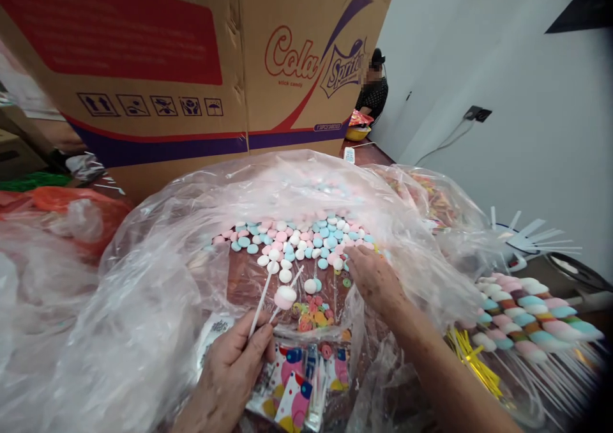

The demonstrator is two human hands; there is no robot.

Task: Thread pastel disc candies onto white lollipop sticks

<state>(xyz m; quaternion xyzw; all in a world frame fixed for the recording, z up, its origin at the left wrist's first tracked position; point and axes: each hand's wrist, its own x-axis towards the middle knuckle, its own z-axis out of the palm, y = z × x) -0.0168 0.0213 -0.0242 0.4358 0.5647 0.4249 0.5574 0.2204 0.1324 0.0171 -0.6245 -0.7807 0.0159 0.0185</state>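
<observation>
My left hand (233, 369) is closed round two thin white sticks (261, 305). One stick carries a pink-and-white candy (285, 297) near its tip. My right hand (371, 278) reaches into a large clear plastic bag (158, 280), fingers down among a pile of pink, blue and white round candies (299, 238). Whether those fingers hold a candy is hidden. A small heap of colourful ring-shaped candies (313, 315) lies between my hands. Below it sits a printed wrapper sheet (297, 388).
A big cardboard box (201, 69) printed "Cola" stands close behind the bag. At the right lies a row of finished candy sticks (527, 321), with yellow twist ties (472, 359) beside them. Another person (373, 88) sits far back by the white wall. Orange bags (62, 203) lie at the left.
</observation>
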